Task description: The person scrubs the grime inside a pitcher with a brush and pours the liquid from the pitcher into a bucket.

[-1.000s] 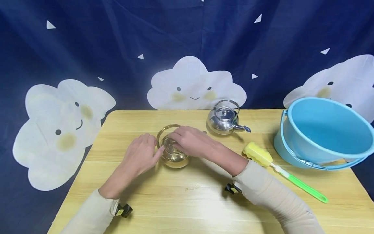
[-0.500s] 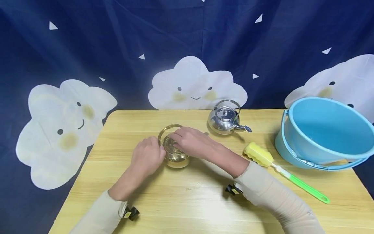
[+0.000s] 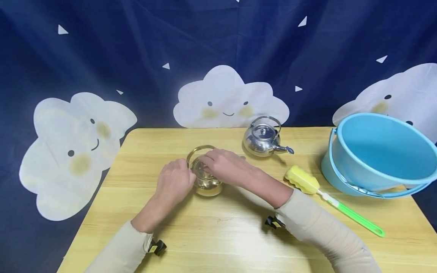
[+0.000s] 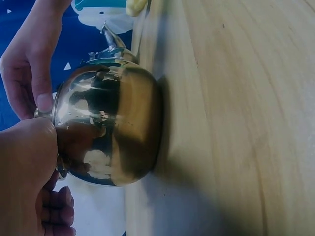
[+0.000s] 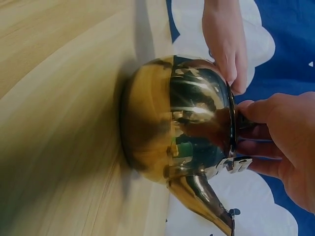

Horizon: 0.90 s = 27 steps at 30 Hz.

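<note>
A shiny gold kettle [image 3: 208, 188] stands upright on the table, its arched handle [image 3: 197, 148] raised. My left hand [image 3: 175, 180] grips the handle's left base, and its curled fingers [image 4: 59, 214] show beside the kettle body [image 4: 140, 118] in the left wrist view. Over the lid, my right hand [image 3: 227, 165] pinches the knob [image 4: 43, 113] between thumb and fingers. The right wrist view has the right thumb [image 5: 258, 109] at the lid and the spout [image 5: 197, 194] pointing away below. The lid sits on the kettle; its knob is mostly hidden by fingers in the head view.
A silver kettle [image 3: 261, 140] stands near the table's back edge. To its right lies a brush with a yellow sponge head [image 3: 302, 179] and green handle [image 3: 362, 221]. A large blue bucket [image 3: 331, 167] is at the right, and a dark blue cloud-patterned curtain [image 3: 146, 45] hangs behind.
My left hand has moved right and its fingers have closed round the handle's base. The right hand stays at the lid. The gold kettle has shifted very slightly right.
</note>
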Tool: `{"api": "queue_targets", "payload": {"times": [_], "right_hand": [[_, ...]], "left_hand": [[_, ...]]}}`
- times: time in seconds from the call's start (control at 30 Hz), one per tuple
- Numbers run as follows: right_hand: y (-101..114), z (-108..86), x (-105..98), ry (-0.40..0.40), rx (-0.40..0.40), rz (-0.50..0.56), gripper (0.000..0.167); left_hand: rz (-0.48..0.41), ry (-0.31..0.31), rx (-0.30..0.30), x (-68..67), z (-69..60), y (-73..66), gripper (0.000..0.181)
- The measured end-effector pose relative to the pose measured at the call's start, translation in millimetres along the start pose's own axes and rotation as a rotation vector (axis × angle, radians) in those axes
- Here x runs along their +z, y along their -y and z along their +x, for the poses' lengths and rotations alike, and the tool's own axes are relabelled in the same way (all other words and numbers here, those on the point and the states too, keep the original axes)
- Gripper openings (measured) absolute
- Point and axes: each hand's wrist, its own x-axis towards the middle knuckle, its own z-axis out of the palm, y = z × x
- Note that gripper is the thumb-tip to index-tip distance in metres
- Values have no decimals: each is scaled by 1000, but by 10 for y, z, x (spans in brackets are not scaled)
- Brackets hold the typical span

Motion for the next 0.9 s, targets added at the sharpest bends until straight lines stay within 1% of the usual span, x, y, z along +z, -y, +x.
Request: {"api": "queue_targets", "payload": {"times": [0.23, 0.47, 0.6, 0.9], "right_hand": [[4, -9, -14, -3, -5, -18, 23], [11, -23, -19, -3, -1, -5, 26], [18, -26, -23, -4, -2, -9, 23], [35, -36, -27, -4, -4, -52, 18]], "left_hand": [[2, -18, 10, 20, 3, -11, 19], [-5, -38, 22, 36, 2, -10, 20], [0, -41, 24, 39, -1, -8, 20], [-5, -57, 35, 47, -5, -23, 18]]}}
